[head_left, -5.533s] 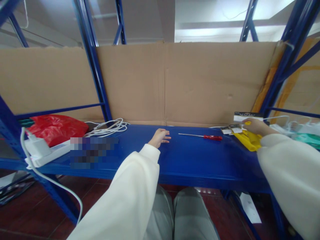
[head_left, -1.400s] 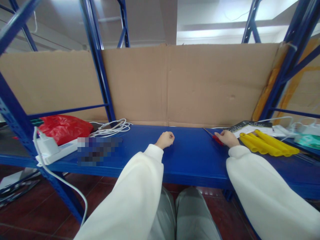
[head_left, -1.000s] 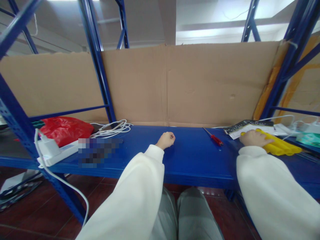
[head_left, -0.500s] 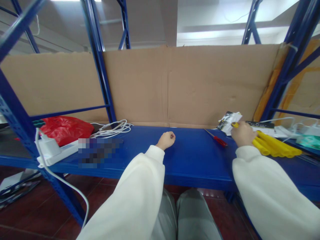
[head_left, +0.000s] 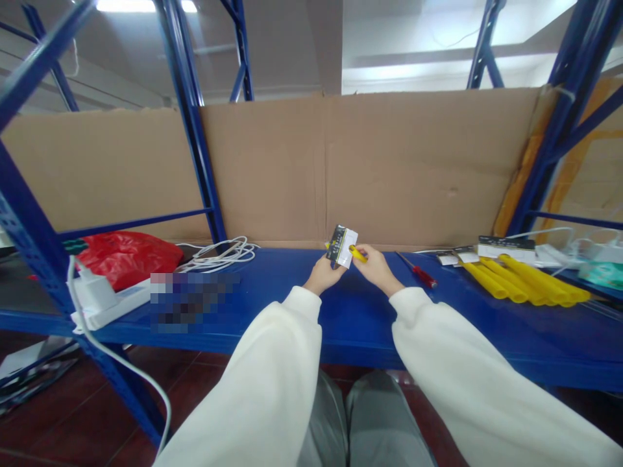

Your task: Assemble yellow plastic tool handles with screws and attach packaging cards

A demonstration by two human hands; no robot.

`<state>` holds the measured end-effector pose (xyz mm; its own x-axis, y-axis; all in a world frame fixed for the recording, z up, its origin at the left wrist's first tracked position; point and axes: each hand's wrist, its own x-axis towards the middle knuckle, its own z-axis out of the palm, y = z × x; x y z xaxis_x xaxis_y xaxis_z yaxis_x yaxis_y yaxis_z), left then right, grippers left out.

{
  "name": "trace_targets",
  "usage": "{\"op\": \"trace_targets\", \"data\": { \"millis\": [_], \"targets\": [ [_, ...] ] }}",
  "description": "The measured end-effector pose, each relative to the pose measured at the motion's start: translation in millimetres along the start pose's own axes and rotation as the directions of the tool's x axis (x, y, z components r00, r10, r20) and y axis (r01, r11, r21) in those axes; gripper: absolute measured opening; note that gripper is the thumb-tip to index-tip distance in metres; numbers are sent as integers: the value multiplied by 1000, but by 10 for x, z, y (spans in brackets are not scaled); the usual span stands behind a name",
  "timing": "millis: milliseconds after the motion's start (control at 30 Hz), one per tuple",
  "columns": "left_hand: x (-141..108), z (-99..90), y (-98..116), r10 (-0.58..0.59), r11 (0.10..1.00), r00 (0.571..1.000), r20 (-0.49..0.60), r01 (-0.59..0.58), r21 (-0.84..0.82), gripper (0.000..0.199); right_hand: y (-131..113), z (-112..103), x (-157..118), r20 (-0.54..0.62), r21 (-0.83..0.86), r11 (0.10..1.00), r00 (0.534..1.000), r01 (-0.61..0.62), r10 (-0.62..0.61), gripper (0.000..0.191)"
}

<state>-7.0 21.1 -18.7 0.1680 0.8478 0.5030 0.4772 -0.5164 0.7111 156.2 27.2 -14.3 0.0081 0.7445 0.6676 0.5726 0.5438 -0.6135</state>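
Above the blue shelf [head_left: 287,305], my left hand [head_left: 322,277] is closed on the lower end of a small black-and-white printed card [head_left: 341,246], held tilted. My right hand [head_left: 377,270] meets it from the right, fingers pinched on a small yellow piece [head_left: 357,253] at the card's edge. What kind of thing the yellow piece is cannot be made out. A bit of yellow also shows behind the card's left side. To the right of my right hand lies a screwdriver [head_left: 423,275] with a red handle.
Several yellow tubes [head_left: 525,282] lie at the right beside more printed cards [head_left: 506,248]. At the left are a red plastic bag [head_left: 129,258], a white power strip [head_left: 114,305] and coiled white cable [head_left: 224,254]. Cardboard [head_left: 389,168] stands along the back; blue posts [head_left: 199,149] frame the shelf.
My right hand has come from the yellow tubes to the middle, bringing the printed card and the yellow piece. My left hand, closed before, now grips the card.
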Motion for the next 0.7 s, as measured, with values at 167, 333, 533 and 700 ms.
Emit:
{"op": "trace_targets", "data": {
  "millis": [167, 333, 533, 700],
  "targets": [
    [20, -11, 37, -9, 999, 1000, 18, 8, 34, 22, 72, -89, -64, 12, 85, 995, 999, -44, 43, 16],
    [74, -45, 38, -70, 996, 998, 3, 70, 49, 26, 40, -88, -76, 57, 46, 995, 994, -91, 89, 8],
    [96, -87, 62, -214, 965, 975, 55, 220, -143, 21, 117, 12, -103, 42, 182, 975, 992, -126, 121, 28],
    [57, -106, 155, -180, 919, 979, 91, 201, -339, 23, 141, 36, -91, -5, 259, 955, 988, -146, 153, 45]
  ]
}}
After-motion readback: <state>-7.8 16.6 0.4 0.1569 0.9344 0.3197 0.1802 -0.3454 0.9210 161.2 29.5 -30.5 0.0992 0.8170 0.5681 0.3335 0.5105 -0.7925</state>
